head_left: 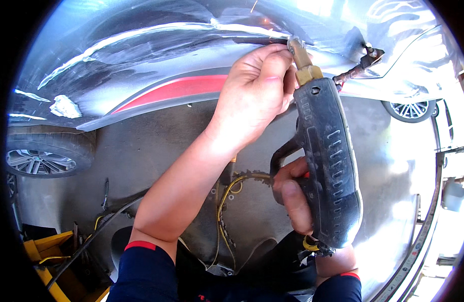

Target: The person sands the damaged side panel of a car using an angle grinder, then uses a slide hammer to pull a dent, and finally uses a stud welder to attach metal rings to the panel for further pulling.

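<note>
My right hand (296, 201) is wrapped around the handle of a black welding gun (328, 156) with a brass nozzle. The gun's tip meets the scraped, bare-metal crease (156, 31) along a silver car body panel (156, 95). Close beside the nozzle, my left hand (254, 93) is closed in a pinch against the panel; whatever its fingertips hold is hidden. Small orange sparks (265, 21) show above the crease. A yellow-and-black cable (222, 206) runs below the gun.
Right of the nozzle, a rusty metal bar with a clamp (363, 65) sits against the panel. A car wheel (46, 156) is at the left, another wheel (410, 109) at the far right. A yellow cart (51, 246) stands lower left, with a dark cable (98, 226) crossing it.
</note>
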`<state>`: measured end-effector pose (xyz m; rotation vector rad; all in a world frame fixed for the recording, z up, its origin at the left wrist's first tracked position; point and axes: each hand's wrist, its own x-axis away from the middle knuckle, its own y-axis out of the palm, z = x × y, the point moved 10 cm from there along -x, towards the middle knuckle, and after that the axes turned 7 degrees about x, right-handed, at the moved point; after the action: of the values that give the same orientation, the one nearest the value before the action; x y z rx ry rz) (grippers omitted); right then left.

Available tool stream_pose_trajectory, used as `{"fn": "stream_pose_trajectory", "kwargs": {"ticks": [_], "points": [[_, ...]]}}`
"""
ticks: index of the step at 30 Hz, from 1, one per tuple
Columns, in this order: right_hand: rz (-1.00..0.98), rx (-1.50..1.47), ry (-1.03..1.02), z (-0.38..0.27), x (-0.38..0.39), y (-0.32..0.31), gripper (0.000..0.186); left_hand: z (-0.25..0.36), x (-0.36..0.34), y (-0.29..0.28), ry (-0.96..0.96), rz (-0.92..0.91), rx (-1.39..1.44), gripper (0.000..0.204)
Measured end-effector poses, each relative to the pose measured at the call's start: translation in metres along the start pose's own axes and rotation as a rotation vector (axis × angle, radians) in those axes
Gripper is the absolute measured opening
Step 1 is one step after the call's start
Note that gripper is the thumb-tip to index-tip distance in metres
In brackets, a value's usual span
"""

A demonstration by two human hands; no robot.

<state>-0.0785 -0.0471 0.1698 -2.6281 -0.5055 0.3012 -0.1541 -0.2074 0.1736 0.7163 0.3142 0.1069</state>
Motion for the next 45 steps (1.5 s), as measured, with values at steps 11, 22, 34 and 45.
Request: {"fn": "stream_pose_trajectory", "kwargs": {"ticks": [11, 22, 34, 45], "points": [[-0.09, 0.018, -0.221, -0.002, -0.002, 0.008, 0.044, -0.026, 0.011, -0.013, -0.192, 0.059, 0.236, 0.023], [-0.13, -0.267, -0.253, 0.001, 0.014, 0.009, 0.038, -0.084, 0.049, -0.072, -0.401, 0.382, 0.329, 0.022], [-0.326, -0.366, -0.161, 0.018, 0.039, 0.015, 0.029, -0.037, 0.037, -0.049, -0.224, 0.082, 0.33, 0.016], [-0.361, -0.398, -0.179, 0.029, 0.051, 0.028, 0.046, -0.036, 0.037, -0.04, -0.195, 0.052, 0.408, 0.026]]}}
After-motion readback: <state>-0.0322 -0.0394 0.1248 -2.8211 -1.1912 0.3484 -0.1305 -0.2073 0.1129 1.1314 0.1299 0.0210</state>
